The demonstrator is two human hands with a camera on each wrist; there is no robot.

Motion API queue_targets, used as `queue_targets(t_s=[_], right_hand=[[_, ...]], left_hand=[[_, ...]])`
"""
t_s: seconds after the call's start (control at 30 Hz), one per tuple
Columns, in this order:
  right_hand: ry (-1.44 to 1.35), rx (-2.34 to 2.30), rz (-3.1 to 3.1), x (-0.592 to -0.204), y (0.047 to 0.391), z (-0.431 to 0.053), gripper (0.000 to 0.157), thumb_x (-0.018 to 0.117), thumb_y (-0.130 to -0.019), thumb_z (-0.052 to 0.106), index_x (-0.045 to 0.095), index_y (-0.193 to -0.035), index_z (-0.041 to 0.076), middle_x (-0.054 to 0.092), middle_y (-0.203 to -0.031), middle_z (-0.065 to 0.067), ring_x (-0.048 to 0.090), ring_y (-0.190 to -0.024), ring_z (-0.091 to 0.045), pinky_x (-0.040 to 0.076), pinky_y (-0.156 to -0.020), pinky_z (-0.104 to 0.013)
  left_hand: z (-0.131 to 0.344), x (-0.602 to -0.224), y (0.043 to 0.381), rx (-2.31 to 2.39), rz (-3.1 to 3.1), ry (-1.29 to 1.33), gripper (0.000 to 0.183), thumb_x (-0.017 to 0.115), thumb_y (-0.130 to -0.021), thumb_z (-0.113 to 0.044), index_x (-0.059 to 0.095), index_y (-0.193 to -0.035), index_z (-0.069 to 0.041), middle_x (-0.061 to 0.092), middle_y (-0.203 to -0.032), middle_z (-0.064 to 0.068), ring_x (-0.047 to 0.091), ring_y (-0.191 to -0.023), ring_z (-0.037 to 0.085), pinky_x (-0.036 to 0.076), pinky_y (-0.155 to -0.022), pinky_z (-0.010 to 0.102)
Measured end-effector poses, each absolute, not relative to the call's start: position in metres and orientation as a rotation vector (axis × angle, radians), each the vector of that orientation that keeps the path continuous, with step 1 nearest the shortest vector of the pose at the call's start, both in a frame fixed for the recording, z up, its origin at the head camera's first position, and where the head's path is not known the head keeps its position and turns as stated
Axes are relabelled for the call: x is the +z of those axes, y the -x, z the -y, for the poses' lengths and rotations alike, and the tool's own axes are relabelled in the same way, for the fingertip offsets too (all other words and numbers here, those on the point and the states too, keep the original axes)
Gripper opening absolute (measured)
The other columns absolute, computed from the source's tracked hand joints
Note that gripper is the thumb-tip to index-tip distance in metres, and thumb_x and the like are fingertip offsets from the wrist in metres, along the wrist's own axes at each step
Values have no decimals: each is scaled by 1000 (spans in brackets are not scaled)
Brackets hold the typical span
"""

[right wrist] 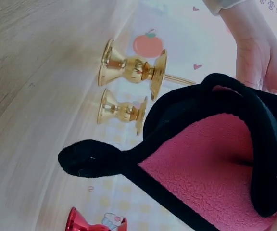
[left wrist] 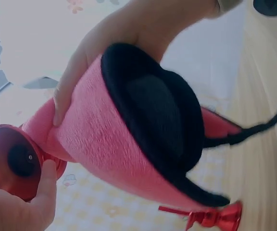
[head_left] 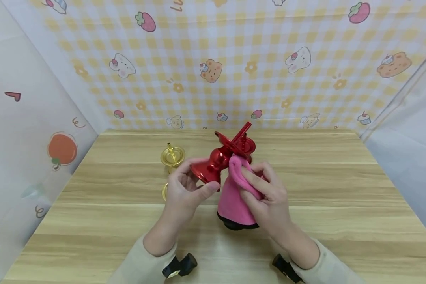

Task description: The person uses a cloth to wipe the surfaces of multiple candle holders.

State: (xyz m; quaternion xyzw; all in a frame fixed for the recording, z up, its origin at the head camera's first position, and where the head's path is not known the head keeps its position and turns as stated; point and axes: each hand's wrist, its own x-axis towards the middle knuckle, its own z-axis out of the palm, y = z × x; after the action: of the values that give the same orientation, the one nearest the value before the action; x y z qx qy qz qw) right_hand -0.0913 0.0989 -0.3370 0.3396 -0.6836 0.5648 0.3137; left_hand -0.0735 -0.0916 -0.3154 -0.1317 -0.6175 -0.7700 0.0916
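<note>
My left hand (head_left: 184, 197) grips a shiny red candlestick (head_left: 218, 159) by its flared foot, fingers and thumb around the rim. The candlestick leans to the upper right, its dish and thin spike pointing away. In the left wrist view, the hollow underside of its foot (left wrist: 13, 163) faces the camera. My right hand (head_left: 269, 201) pinches a pink cloth with black edging (head_left: 234, 201), and a folded part of it lies against the candlestick just below the dish. The rest of the cloth hangs down, its black border (left wrist: 153, 115) large in the left wrist view.
Behind the held candlestick stands a second red candlestick (head_left: 249, 146), partly covered by it. Two gold candlesticks, one larger (right wrist: 133, 70) and one smaller (right wrist: 124, 110), stand on the wooden table (head_left: 326, 169) to the left. A patterned cloth backdrop (head_left: 234, 47) rises at the table's far edge.
</note>
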Motion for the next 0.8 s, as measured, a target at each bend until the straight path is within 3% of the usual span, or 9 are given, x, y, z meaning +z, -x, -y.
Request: queue_targets(t_s=[0.1, 0.2, 0.37, 0.57, 0.7, 0.8], right_hand=[[-916, 1453, 1771, -336, 90, -97, 27, 64, -97, 24, 73, -121, 14, 60, -98, -17, 53, -80, -14, 46, -62, -18], [-944, 1331, 1777, -336, 88, -95, 27, 62, -99, 27, 73, -121, 16, 61, -97, -16, 54, -75, -15, 45, -62, -19], [-959, 1159, 1869, -333, 82, -95, 29, 58, -101, 30, 73, -120, 15, 62, -100, -12, 58, -78, -17, 40, -73, -25], [-924, 978, 2057, -323, 75, -102, 34, 55, -100, 39, 75, -114, 15, 61, -103, -10, 61, -92, -23, 31, -78, -40], [-920, 866, 2148, -316, 76, -106, 24, 74, -90, 25, 76, -112, 13, 59, -101, -10, 58, -91, -21, 30, -74, -43], [-912, 830, 2202, -313, 77, -109, 35, 83, -77, 12, 76, -111, 13, 57, -99, -8, 58, -87, -17, 28, -71, -39]], left_hand=[[91, -314, 72, -2251, 1846, 409, 62, 89, -75, -24, 59, -121, 5, 67, -109, 1, 65, -97, 13, 62, -81, 29], [89, -313, 72, -2175, 1897, 414, 62, 90, -72, -15, 59, -122, 5, 66, -112, 3, 64, -99, 15, 62, -81, 34], [89, -311, 72, -2010, 2036, 419, 60, 87, -67, 5, 61, -122, 1, 65, -117, 11, 65, -100, 15, 63, -80, 35], [93, -310, 73, -1682, 2245, 518, 61, 90, -65, 0, 63, -120, -3, 66, -114, 9, 65, -99, 14, 63, -77, 30], [94, -312, 75, -1512, 2307, 570, 61, 92, -64, -5, 63, -118, -5, 67, -111, 5, 66, -97, 15, 62, -76, 26], [94, -314, 76, -1401, 2319, 630, 63, 93, -63, -7, 63, -118, -5, 67, -110, 5, 67, -90, 14, 62, -73, 24]])
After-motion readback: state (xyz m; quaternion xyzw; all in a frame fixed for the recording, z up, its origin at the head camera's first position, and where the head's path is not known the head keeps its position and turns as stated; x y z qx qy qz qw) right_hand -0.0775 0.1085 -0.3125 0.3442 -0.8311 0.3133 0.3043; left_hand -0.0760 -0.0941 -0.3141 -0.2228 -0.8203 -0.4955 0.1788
